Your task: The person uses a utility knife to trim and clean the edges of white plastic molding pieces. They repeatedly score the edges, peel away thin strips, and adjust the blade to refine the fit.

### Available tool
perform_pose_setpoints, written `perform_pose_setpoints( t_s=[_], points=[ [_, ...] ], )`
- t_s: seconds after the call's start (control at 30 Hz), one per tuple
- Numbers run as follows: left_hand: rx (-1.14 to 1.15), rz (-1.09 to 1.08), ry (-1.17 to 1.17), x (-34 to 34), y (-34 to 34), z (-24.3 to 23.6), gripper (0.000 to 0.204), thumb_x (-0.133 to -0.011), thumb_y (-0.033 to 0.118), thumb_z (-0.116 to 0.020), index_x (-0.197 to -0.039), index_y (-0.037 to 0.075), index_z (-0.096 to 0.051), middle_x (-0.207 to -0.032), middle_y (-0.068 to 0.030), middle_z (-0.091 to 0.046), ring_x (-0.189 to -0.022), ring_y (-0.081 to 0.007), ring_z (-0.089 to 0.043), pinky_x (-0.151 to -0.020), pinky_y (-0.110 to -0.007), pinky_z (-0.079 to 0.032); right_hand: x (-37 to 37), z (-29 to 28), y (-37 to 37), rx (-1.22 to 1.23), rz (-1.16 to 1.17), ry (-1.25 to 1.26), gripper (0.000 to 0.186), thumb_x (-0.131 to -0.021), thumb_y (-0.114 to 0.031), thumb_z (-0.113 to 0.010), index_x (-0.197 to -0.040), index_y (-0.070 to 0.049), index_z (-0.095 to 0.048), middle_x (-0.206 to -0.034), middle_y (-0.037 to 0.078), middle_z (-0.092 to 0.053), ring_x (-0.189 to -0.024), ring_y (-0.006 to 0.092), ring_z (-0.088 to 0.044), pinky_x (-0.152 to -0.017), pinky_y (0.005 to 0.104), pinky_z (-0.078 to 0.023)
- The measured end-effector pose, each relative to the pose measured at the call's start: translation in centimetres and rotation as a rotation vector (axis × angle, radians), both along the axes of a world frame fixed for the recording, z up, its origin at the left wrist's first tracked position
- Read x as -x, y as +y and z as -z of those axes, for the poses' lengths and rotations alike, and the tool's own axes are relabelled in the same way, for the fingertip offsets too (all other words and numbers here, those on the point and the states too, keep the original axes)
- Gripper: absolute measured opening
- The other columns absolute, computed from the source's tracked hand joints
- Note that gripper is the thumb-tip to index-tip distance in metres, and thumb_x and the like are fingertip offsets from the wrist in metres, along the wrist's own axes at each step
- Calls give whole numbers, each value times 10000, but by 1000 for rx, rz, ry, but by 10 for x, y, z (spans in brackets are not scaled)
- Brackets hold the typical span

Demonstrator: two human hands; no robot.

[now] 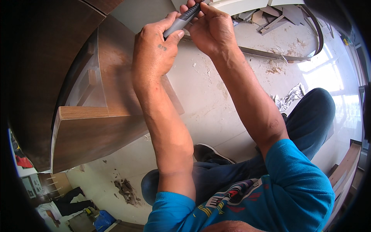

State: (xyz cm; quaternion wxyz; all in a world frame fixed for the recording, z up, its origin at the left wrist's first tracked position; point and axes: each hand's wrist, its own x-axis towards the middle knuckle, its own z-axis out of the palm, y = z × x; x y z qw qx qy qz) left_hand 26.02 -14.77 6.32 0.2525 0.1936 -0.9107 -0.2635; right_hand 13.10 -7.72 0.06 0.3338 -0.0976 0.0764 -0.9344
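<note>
A grey and black utility knife [181, 24] with a ribbed grip is held up at the top of the view. My left hand [156, 48] is closed around its near end, thumb lying along the handle. At the knife's far end, the fingers of my right hand [212, 29] are closed on it; the tip and any blade are cut off by the upper edge or hidden by the fingers. Beside my left arm stands a brown wood-grain cabinet panel [100, 131]. A long dark edging strip [266, 54] curves across the floor beyond my right wrist.
Offcuts [284, 17] are heaped at the far right, with sawdust [274, 69] nearby. A crumpled cloth [290, 96] lies by my knee. Dark debris [127, 191] is scattered at lower left. Another person [58, 208] and a blue bag [103, 220] are farther off.
</note>
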Motion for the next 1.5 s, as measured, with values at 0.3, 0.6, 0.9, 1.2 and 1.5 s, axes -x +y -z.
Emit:
perform_pose_setpoints(
  t_s=[0.3,0.6,0.9,1.2,1.5],
  points=[
    [-55,3,-32,-1,-1,-3,444,-952,142,-754,-1389,80,-712,-1167,-202,-782,-1022,-328,-775,-924,-396,-587,1,-1,1,-49,-9,27,234,-1143,-146,-402,-1254,31,-506,-1175,159,-586,-1113,300,-606,-1037,503,-494],
    [-77,-3,-37,0,5,-3,480,-952,129,-761,-1423,72,-689,-1317,-168,-762,-1068,-170,-727,-984,-321,-534,0,-2,4,-12,-37,1,150,-1092,-169,-567,-1102,-22,-598,-1036,121,-676,-1002,260,-673,-977,434,-557],
    [-10,-3,-17,-1,3,0,466,-949,116,-779,-1410,112,-709,-1345,-150,-744,-1135,-177,-743,-1011,-329,-548,0,-2,-1,51,-8,-61,128,-1111,-90,-465,-1200,-6,-503,-1122,157,-591,-1085,297,-589,-1043,482,-498],
    [-34,26,13,-5,3,1,470,-934,103,-799,-1396,79,-713,-1341,-164,-747,-1122,-145,-730,-1003,-310,-540,0,1,6,114,-83,33,105,-1088,-102,-575,-1011,-65,-637,-948,89,-726,-940,230,-715,-953,408,-593],
    [-35,77,37,-11,6,-1,452,-927,120,-800,-1371,73,-727,-1209,-197,-777,-1017,-252,-762,-945,-354,-565,-14,-5,25,39,-15,9,114,-1106,-100,-499,-1162,-17,-554,-1059,133,-650,-1068,283,-636,-1007,458,-532]
  ],
)
